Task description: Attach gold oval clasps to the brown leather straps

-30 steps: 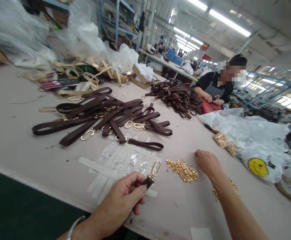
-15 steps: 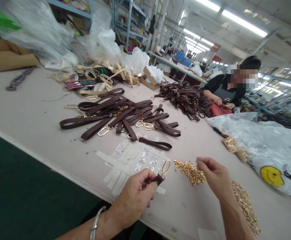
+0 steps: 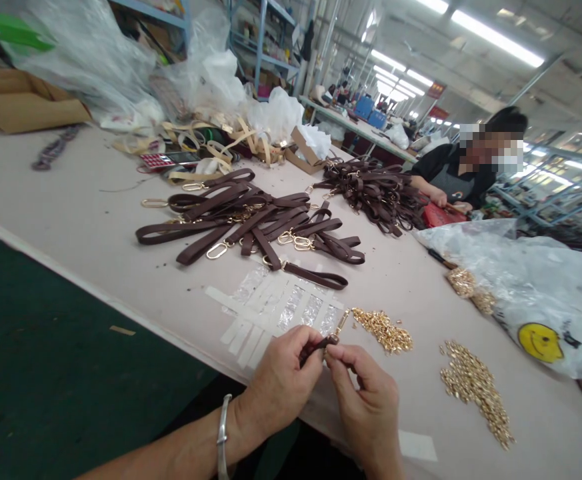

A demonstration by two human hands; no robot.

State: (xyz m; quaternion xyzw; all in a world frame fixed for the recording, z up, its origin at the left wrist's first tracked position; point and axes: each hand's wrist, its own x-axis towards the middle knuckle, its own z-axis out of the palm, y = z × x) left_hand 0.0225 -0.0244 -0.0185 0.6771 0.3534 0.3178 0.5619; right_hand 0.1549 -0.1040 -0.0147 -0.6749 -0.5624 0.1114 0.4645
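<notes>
The left hand (image 3: 283, 390) pinches the dark brown leather strap end (image 3: 315, 345); its gold oval ring (image 3: 341, 325) points up-right. The right hand (image 3: 365, 407), fingers closed, meets the strap from the right.

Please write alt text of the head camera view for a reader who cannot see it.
Both hands meet over a pale worktable: the left hand pinches a dark brown strap end with a gold oval ring, the right hand touching it. Small gold metal fittings lie just beyond, brown straps farther back.
</notes>
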